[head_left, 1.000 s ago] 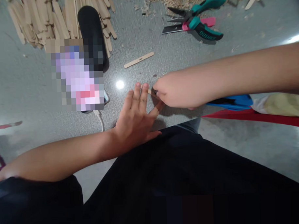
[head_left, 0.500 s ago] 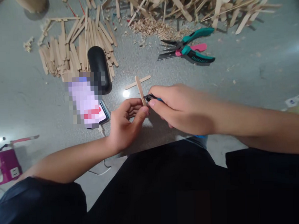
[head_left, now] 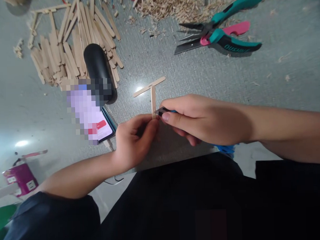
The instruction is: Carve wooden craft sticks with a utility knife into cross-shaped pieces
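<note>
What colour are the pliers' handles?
The handles are teal and black, seen best in the head view.

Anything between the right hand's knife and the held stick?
Nothing visible: the knife in the right hand meets or nearly meets the stick. Only the left hand is close, pinching the stick's lower end; contact is unclear.

We looked down on a grey, finely textured tabletop (head_left: 274, 82) that caught one bright glare (head_left: 21, 143) at the left and a smaller reflection (head_left: 138, 88) near the middle, while past its near edge we saw pale floor (head_left: 247, 159).
</note>
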Available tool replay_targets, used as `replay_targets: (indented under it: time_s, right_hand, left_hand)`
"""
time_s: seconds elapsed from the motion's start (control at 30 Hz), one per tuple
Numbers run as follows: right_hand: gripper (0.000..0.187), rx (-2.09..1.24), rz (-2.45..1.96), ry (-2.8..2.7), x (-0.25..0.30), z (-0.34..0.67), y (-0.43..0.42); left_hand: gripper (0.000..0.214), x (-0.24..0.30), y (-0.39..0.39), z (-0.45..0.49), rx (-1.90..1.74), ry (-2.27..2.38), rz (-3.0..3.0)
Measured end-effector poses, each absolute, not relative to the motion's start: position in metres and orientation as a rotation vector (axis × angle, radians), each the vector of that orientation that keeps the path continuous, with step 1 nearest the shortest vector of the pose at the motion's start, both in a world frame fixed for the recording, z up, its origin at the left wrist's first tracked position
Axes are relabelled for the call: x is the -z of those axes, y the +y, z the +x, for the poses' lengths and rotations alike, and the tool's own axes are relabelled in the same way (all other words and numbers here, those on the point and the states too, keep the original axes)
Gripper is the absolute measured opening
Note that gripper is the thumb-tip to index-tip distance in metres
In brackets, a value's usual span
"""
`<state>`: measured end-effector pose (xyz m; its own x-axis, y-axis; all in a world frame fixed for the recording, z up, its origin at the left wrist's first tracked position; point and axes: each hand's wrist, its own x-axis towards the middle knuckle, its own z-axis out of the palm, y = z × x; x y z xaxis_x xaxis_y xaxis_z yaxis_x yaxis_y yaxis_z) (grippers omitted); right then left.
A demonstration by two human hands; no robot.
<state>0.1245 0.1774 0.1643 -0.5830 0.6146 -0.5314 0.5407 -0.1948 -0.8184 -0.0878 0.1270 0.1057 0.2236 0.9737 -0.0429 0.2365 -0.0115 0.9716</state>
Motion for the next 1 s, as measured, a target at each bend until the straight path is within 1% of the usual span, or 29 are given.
replay_targets:
  time_s: [0.1,0.2,0.53,0.67,0.83,1.0]
  right_hand:
    - [0.035,-2.014,-1.346,-1.864,-0.160,0.126,0.179]
    - [0.035,-2.027,-1.326,-1.849,-0.156,0.127,0.180]
    - [0.029,-1.841,-1.467,-1.943,-0.152,0.123,0.176]
    - [0.029,-1.890,-1.492,-1.869,-0.152,0.120,0.172]
    - [0.028,-2.013,-1.434,-1.739,-0.151,0.121,0.172]
    - [0.028,-2.006,-1.322,-1.757,-0.151,0.125,0.175]
  left_hand:
    - [0.014,-0.107,0.128,-0.088,-0.885,1.209,1.484]
    - [0.013,-0.107,0.129,-0.087,-0.909,1.219,1.481]
    - [0.006,-0.103,0.127,-0.084,-0.984,1.284,1.393]
    - [0.009,-0.102,0.127,-0.084,-0.997,1.270,1.375]
    - [0.020,-0.101,0.128,-0.084,-1.038,1.187,1.311]
    - [0.025,-0.100,0.130,-0.083,-1.062,1.115,1.250]
